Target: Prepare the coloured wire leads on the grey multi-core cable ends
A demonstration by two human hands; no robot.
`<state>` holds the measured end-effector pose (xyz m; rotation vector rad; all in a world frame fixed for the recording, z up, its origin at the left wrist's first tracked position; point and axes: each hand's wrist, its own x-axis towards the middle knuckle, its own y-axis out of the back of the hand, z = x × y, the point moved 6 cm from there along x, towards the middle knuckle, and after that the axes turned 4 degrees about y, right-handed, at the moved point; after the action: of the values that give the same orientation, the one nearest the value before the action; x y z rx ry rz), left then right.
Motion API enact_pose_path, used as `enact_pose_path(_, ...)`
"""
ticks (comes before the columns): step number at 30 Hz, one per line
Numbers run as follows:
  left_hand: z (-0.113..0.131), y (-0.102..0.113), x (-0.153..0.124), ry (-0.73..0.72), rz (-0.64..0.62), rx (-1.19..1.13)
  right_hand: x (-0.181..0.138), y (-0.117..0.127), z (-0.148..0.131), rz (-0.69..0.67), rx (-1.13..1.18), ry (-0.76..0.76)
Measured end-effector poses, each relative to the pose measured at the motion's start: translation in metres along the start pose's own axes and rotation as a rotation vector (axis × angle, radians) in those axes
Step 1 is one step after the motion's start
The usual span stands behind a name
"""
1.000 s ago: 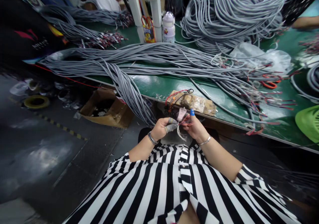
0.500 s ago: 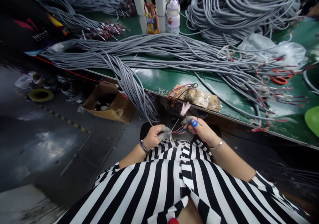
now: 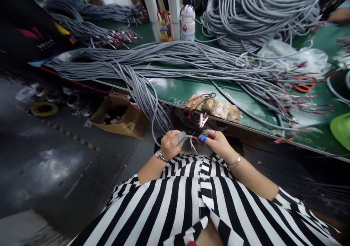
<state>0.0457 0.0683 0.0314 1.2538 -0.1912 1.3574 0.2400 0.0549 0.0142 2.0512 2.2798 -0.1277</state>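
Note:
Above my lap, my left hand [image 3: 171, 144] is closed around a grey cable [image 3: 187, 136], close to its stripped end. Thin coloured wires [image 3: 195, 138] come out of that end, and a pale loose strand [image 3: 193, 146] hangs below. My right hand [image 3: 217, 143] pinches the tips of the coloured wires between thumb and finger; a blue cover sits on its thumb, and greyish covers show on fingers of both hands. Behind my left hand, a bundle of grey cables [image 3: 143, 94] droops over the table edge.
A long pile of grey cables [image 3: 175, 53] lies across the green table [image 3: 164, 87]. Near its edge are a taped cardboard piece [image 3: 225, 111] and a pink clip [image 3: 203, 120]. Orange-handled scissors [image 3: 302, 87] lie at right. A cardboard box [image 3: 136, 124] stands below, left.
My left hand has turned over, its back now upward, and shifted slightly up. My right thumb has come down onto the wires, and the hands are nearly level.

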Motion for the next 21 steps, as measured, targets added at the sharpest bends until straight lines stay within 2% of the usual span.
enact_pose_path(2, -0.002, 0.002, 0.007, -0.038, -0.038, 0.021, -0.002, -0.006, -0.006, -0.072, 0.008, 0.000)
enact_pose_path(4, -0.004, 0.000, 0.015, -0.003, -0.138, -0.072, -0.006, -0.012, -0.015, -0.146, -0.001, 0.025)
enact_pose_path(6, -0.007, -0.005, 0.020, 0.120, -0.277, -0.253, -0.009, -0.017, -0.025, -0.215, -0.033, 0.090)
enact_pose_path(8, -0.011, -0.014, 0.018, 0.331, -0.414, -0.494, -0.013, -0.018, -0.034, -0.260, -0.068, 0.194)
enact_pose_path(11, -0.014, -0.025, 0.004, 0.655, -0.504, -0.899, -0.017, -0.011, -0.041, -0.167, -0.020, 0.304)
enact_pose_path(14, -0.014, -0.034, -0.008, 0.849, -0.510, -1.172, -0.018, -0.005, -0.041, -0.032, 0.083, 0.316)
enact_pose_path(17, -0.010, -0.040, -0.014, 0.919, -0.573, -1.294, -0.020, -0.020, -0.051, -0.158, -0.090, 0.426)
enact_pose_path(19, -0.007, -0.041, -0.015, 0.906, -0.632, -1.321, -0.023, -0.033, -0.059, -0.290, -0.316, 0.558)
enact_pose_path(21, -0.004, -0.040, -0.014, 0.864, -0.703, -1.306, -0.025, -0.041, -0.061, -0.355, -0.512, 0.659)
